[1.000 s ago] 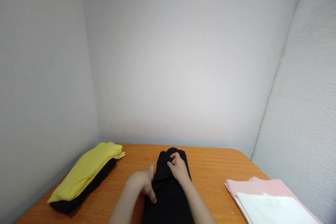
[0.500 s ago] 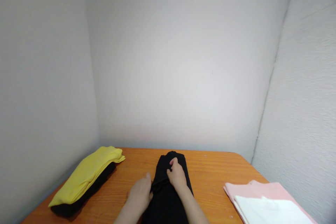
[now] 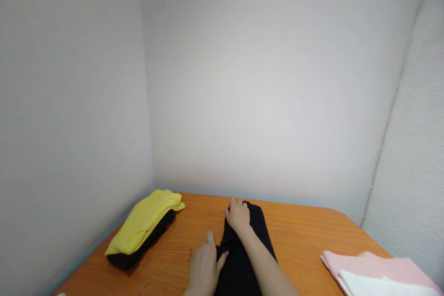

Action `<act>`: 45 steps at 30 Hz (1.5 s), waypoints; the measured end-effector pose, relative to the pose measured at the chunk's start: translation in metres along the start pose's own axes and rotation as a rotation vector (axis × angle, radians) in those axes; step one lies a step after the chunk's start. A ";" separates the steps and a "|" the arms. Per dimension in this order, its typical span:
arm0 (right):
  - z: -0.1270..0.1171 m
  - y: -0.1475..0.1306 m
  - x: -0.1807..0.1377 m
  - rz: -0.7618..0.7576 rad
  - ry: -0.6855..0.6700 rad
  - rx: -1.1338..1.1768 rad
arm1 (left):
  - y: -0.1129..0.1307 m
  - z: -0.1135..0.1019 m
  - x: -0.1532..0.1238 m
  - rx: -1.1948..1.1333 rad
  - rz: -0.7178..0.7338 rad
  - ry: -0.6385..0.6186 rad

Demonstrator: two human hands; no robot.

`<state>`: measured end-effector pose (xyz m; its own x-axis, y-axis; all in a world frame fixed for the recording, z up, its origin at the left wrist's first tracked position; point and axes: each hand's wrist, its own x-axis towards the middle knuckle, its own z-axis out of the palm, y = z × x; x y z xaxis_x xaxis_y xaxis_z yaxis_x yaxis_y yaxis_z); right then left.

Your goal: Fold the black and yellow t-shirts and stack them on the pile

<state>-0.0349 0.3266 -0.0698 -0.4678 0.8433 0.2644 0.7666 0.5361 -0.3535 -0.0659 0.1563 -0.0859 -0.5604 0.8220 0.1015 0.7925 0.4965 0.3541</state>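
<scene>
A long, narrow black garment (image 3: 239,268) lies lengthwise on the wooden table in front of me, with a crease of bunched cloth near its middle. My left hand (image 3: 204,263) is at the garment's left edge, index finger pointing away and thumb apart, resting on the cloth beside the crease. Farther off, my right hand (image 3: 238,216) lies on the far left part of the garment, fingers spread and reaching toward its far end. My right forearm crosses over the cloth. The garment's near end is cut off by the bottom of the view.
To the left, a folded yellow cloth (image 3: 145,222) lies on top of a black one (image 3: 126,260). At the right, a white folded cloth (image 3: 371,284) rests on a pink one (image 3: 378,263). Walls stand behind and beside the wooden table (image 3: 291,229).
My right hand has moved toward the garment's far end and its left side, with its fingers spreading. My left hand's thumb has come over the cloth. The whole view has shifted left.
</scene>
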 end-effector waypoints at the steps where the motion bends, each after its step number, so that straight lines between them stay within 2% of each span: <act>1: 0.003 -0.002 0.002 0.018 -0.009 -0.011 | -0.001 0.000 0.000 0.001 -0.001 -0.008; 4: 0.009 -0.002 0.009 0.052 -0.049 -0.013 | -0.005 0.000 -0.001 -0.012 0.011 -0.017; 8: 0.014 0.009 0.017 0.021 -0.076 0.048 | -0.007 -0.002 -0.007 -0.023 0.057 0.000; 14: 0.018 0.031 0.021 0.056 -0.052 0.153 | -0.004 -0.009 -0.014 0.046 0.155 0.005; 20: 0.025 0.029 0.018 0.018 -0.021 0.179 | 0.000 -0.013 -0.015 0.155 0.215 -0.007; 26: 0.024 0.027 0.022 -0.076 0.003 0.205 | 0.007 -0.013 -0.016 0.157 0.341 -0.125; 34: 0.029 0.031 0.022 -0.110 0.062 0.221 | 0.020 -0.025 -0.018 0.251 0.360 -0.173; 40: 0.017 0.010 0.008 -0.263 0.102 0.078 | 0.002 -0.009 -0.020 0.168 0.451 -0.110; 42: 0.011 0.007 0.001 -0.331 0.074 0.046 | 0.000 -0.004 -0.020 0.143 0.464 -0.138; 45: 0.008 0.015 -0.013 -0.448 -0.037 0.008 | 0.003 -0.002 -0.021 0.150 0.443 -0.201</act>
<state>-0.0210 0.3240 -0.0855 -0.7682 0.5289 0.3607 0.4815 0.8487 -0.2189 -0.0519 0.1401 -0.0847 -0.1166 0.9928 0.0258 0.9778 0.1102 0.1781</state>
